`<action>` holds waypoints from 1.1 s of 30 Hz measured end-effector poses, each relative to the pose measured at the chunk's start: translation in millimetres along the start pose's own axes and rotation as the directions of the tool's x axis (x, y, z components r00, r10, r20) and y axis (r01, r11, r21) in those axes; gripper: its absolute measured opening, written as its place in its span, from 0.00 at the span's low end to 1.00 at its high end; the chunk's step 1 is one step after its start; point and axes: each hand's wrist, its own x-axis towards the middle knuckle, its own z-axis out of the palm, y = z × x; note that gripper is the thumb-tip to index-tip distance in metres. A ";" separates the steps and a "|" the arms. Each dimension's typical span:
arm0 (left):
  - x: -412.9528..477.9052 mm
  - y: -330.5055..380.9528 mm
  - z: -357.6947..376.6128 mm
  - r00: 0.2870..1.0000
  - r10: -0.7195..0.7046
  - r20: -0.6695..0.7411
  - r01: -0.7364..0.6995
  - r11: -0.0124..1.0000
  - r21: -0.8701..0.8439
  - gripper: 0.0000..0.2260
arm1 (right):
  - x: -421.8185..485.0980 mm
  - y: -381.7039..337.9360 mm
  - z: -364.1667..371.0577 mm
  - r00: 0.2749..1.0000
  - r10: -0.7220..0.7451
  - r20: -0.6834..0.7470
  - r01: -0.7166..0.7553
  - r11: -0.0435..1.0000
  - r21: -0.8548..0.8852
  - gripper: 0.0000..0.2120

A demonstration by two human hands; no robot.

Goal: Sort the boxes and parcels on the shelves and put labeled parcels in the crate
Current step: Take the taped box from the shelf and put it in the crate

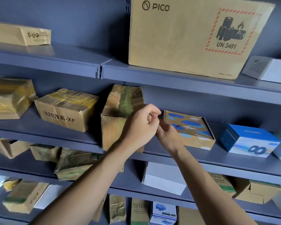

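Left hand (pixel 140 125) is curling on nothing visible before a taped parcel (pixel 122 111); right hand (pixel 167 135), grip unclear, is reaching a cloud-printed box (pixel 191 129) on the middle shelf (pixel 225 158). Sorting is looking far from done: parcels are crowding every shelf, crate unseen.

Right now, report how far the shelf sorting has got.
Done: nothing I can confirm; no crate is in view. In hand: left hand and right hand meet at the cloud-printed box on the middle shelf; grip unclear. Left: boxes remain on every shelf.
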 end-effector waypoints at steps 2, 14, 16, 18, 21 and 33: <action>1.8 -3.4 -24.1 0.993 0.066 -0.093 -0.059 0.995 0.077 0.08 | 2.3 -10.6 12.0 0.999 0.036 -0.036 -0.033 0.995 0.091 0.12; -5.3 -84.9 -101.9 0.689 -0.719 0.090 0.710 0.645 -0.282 0.19 | -18.2 -37.9 55.1 0.971 0.235 -0.040 -0.201 0.897 0.394 0.16; -11.4 -86.0 -101.7 0.691 -0.720 0.074 0.708 0.651 -0.274 0.16 | -28.3 -37.6 53.8 0.969 0.242 -0.053 -0.201 0.894 0.401 0.12; -19.8 -80.8 -101.4 0.681 -0.726 0.099 0.721 0.640 -0.268 0.16 | -39.1 -33.8 47.6 0.959 0.279 -0.049 -0.229 0.866 0.444 0.14; -35.7 -68.0 -100.8 0.662 -0.732 0.160 0.746 0.623 -0.236 0.19 | -54.3 -20.7 38.6 0.931 0.363 -0.031 -0.300 0.813 0.500 0.17; -115.5 -10.6 -87.8 0.683 -0.695 0.227 0.730 0.662 -0.169 0.20 | -136.6 14.4 9.8 0.852 0.414 0.321 -0.517 0.764 0.385 0.32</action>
